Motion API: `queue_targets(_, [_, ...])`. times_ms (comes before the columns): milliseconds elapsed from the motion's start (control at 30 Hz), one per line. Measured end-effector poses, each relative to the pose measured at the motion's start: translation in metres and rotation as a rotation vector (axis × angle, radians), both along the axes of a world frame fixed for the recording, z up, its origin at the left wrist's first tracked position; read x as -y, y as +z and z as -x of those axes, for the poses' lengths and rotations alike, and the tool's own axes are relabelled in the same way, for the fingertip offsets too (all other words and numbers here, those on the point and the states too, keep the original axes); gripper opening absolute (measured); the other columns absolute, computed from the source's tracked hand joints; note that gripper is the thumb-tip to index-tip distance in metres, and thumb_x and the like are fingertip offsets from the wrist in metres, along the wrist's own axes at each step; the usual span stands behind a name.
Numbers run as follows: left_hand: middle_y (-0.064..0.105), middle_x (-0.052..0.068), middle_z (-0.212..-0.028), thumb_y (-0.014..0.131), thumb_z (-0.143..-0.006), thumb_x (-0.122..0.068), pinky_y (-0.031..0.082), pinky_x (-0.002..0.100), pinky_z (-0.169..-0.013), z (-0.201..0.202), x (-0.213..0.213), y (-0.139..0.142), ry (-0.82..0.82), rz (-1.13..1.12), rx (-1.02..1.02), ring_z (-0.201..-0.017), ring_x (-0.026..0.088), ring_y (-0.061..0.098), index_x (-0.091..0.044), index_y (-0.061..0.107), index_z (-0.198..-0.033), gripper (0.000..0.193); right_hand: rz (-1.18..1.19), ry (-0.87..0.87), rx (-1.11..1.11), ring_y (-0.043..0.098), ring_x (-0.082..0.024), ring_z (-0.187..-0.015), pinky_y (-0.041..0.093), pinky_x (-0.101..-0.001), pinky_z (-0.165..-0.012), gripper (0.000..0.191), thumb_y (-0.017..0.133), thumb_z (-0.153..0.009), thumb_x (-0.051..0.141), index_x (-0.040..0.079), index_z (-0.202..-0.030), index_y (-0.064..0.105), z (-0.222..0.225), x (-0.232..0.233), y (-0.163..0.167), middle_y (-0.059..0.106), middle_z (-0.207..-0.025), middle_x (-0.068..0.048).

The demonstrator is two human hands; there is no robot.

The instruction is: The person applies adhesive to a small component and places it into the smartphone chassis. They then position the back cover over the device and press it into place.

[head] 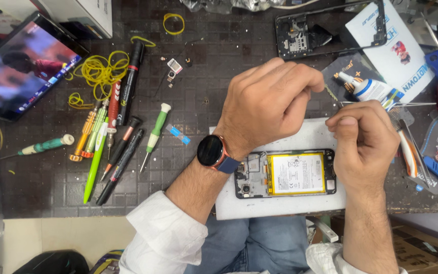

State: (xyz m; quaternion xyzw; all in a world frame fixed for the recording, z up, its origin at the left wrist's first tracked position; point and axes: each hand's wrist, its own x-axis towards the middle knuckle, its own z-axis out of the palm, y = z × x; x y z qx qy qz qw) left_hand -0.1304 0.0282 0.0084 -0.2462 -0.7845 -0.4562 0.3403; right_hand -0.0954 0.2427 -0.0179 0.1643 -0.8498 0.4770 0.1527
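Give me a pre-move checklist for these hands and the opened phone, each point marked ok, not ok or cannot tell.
1. Opened phone lies flat on the white pad: ok.
2. Yellow-labelled battery seated in the phone: ok.
3. Left hand and right hand pinched together above the pad: ok.
4. What the fingers pinch: cannot tell, too small.
5. Glue bottle within reach, behind the right hand: ok.
6. Screwdrivers lie apart from the pad, to the left: ok.

Opened phone (286,173) on pad (280,203) at six o'clock, screwdrivers (117,137) at nine, tablet (24,66) at ten, phone frame (330,28) at one.
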Motion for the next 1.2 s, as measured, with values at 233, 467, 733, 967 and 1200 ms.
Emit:
queue_targets(233, [0.07,-0.004,-0.093,0.068,-0.094,0.0,0.054,0.029,-0.067,0.0009,-0.0017,-0.0013,-0.008,0.018,-0.009,-0.078,0.015,0.067,-0.014,0.063,-0.103,0.017,0.014,0.003,0.002,0.059,-0.01,-0.078,0.046,-0.0211,-0.069,0.031,0.058,-0.118,0.014,-0.003,-0.093,0.064,-0.0017,-0.0003,-0.0007,0.063,-0.095,-0.008])
queue_targets(467, [0.07,-0.003,-0.093,0.067,-0.093,0.001,0.053,0.03,-0.067,0.0017,0.0018,0.0023,0.003,0.011,0.003,-0.076,0.016,0.066,-0.014,0.063,-0.102,0.017,-0.042,0.014,-0.046,0.06,-0.011,-0.083,0.047,-0.0218,-0.073,0.032,0.059,-0.12,0.013,-0.003,-0.093,0.065,-0.001,0.001,0.0018,0.064,-0.094,-0.008])
queue_targets(733, [0.07,-0.004,-0.092,0.068,-0.093,0.0,0.053,0.029,-0.066,0.0017,0.001,0.0009,-0.003,0.026,0.015,-0.076,0.015,0.066,-0.014,0.064,-0.101,0.017,0.026,-0.006,0.015,0.058,-0.009,-0.078,0.045,-0.021,-0.069,0.03,0.06,-0.117,0.016,-0.002,-0.093,0.065,-0.0012,0.0023,0.002,0.063,-0.094,-0.007])
queue_targets(967, [0.07,-0.004,-0.09,0.068,-0.092,0.001,0.051,0.029,-0.065,0.0002,0.001,0.0027,0.007,0.023,-0.016,-0.075,0.016,0.065,-0.014,0.064,-0.101,0.017,-0.038,0.005,-0.034,0.059,-0.011,-0.08,0.046,-0.0222,-0.07,0.031,0.061,-0.117,0.016,-0.002,-0.092,0.065,-0.0018,0.0014,0.0041,0.064,-0.093,-0.007])
queue_targets(1200, [0.07,-0.004,-0.093,0.068,-0.094,0.001,0.052,0.029,-0.066,-0.0001,0.0021,0.0013,0.012,0.017,-0.019,-0.076,0.016,0.066,-0.013,0.063,-0.103,0.017,-0.001,0.011,-0.001,0.058,-0.01,-0.078,0.046,-0.0214,-0.069,0.029,0.06,-0.115,0.015,-0.002,-0.093,0.065,-0.0016,0.0028,0.0039,0.063,-0.094,-0.007])
